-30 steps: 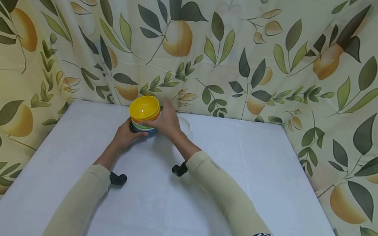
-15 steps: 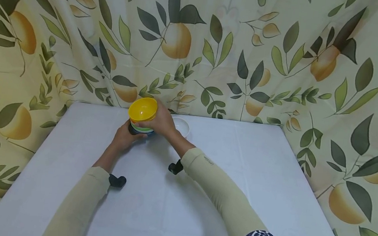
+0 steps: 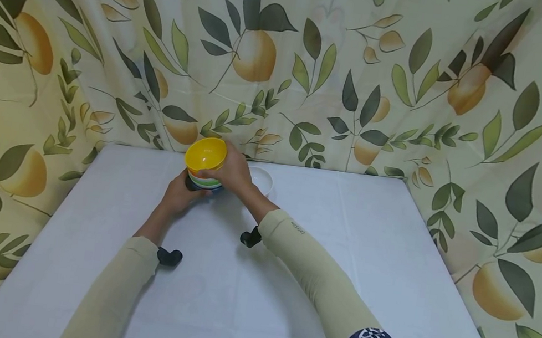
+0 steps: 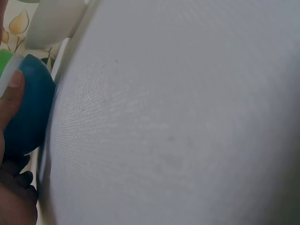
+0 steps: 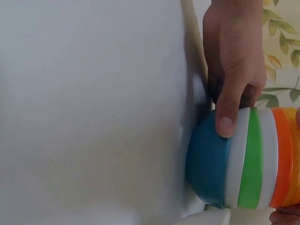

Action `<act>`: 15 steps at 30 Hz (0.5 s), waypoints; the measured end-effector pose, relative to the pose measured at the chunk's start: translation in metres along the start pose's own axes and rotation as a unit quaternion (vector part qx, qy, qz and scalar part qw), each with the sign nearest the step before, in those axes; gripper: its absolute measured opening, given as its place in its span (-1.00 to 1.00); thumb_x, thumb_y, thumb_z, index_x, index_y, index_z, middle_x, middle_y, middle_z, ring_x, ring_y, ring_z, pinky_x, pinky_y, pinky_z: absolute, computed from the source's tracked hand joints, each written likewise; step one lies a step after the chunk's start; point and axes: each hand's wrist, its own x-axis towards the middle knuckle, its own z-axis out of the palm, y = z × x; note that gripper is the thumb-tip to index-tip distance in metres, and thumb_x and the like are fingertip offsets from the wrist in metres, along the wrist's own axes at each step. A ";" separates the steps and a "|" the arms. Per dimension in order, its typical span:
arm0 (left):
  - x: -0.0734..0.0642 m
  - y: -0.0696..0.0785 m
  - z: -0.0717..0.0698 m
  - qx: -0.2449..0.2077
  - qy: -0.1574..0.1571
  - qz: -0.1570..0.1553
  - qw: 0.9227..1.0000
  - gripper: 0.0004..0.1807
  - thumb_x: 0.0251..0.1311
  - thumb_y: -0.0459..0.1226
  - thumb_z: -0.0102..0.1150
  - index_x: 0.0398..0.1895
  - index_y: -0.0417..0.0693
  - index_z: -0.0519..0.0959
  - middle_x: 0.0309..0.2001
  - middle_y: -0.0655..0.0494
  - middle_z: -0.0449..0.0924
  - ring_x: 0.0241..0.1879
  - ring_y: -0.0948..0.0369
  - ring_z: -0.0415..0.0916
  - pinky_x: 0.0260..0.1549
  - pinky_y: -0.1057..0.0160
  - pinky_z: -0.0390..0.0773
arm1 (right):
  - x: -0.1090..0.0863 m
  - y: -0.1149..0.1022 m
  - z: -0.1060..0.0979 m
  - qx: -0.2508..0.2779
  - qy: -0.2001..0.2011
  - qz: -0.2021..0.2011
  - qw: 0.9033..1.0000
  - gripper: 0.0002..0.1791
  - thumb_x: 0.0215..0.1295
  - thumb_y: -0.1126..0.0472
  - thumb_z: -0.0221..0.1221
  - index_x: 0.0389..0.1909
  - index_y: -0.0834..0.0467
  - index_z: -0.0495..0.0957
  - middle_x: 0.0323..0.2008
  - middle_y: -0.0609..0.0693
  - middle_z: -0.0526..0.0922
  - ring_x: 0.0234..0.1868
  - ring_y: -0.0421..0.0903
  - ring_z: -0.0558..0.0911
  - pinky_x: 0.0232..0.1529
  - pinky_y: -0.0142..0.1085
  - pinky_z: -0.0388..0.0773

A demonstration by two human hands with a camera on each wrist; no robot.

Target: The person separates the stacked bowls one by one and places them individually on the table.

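Note:
Near the back edge of the table, nested bowls form an upright stack. A yellow bowl [image 3: 205, 153] is on top; in the right wrist view an orange bowl [image 5: 282, 157], a green bowl [image 5: 251, 164] between white ones, and a blue bowl [image 5: 205, 164] at the bottom show below it. My left hand [image 3: 180, 195] grips the stack low down, its thumb lying across the blue bowl's rim. Higher up, my right hand [image 3: 235, 170] holds the yellow bowl from the right side, thumb in front; its far fingers are hidden behind the stack.
A separate white bowl [image 3: 264, 180] stands just right of the stack, partly behind my right hand. White cloth covers the table [image 3: 237, 288]. Right behind its back edge hangs a leaf-and-fruit patterned curtain [image 3: 303, 106].
My right hand has moved slightly left and wraps closer round the top of the stack. More of the white bowl shows beside it. My left hand stays in place.

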 end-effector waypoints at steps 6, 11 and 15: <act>0.002 -0.002 0.001 0.006 0.001 0.004 1.000 0.09 0.16 0.02 0.58 0.61 -0.13 0.15 0.44 -0.23 0.38 0.42 -0.17 0.29 0.53 -0.19 0.14 | 0.000 0.000 0.001 0.002 0.004 0.013 1.000 0.02 0.10 -0.06 0.61 0.50 0.17 0.32 0.21 0.02 0.64 0.15 -0.05 0.61 0.23 -0.21 0.60; 0.002 -0.002 0.001 0.006 0.003 0.001 1.000 0.06 0.16 0.00 0.58 0.59 -0.14 0.17 0.41 -0.23 0.40 0.41 -0.17 0.30 0.52 -0.18 0.15 | 0.000 0.001 0.001 0.008 0.012 0.013 1.000 0.03 0.10 -0.10 0.59 0.51 0.18 0.33 0.20 0.03 0.66 0.13 -0.05 0.63 0.18 -0.24 0.62; 0.002 -0.001 0.001 0.006 0.003 -0.007 1.000 0.07 0.16 0.01 0.59 0.60 -0.13 0.17 0.42 -0.22 0.39 0.43 -0.17 0.28 0.53 -0.18 0.14 | 0.001 0.002 0.002 0.013 0.023 0.007 1.000 0.02 0.10 -0.11 0.59 0.50 0.18 0.34 0.18 0.02 0.67 0.11 -0.06 0.65 0.15 -0.25 0.63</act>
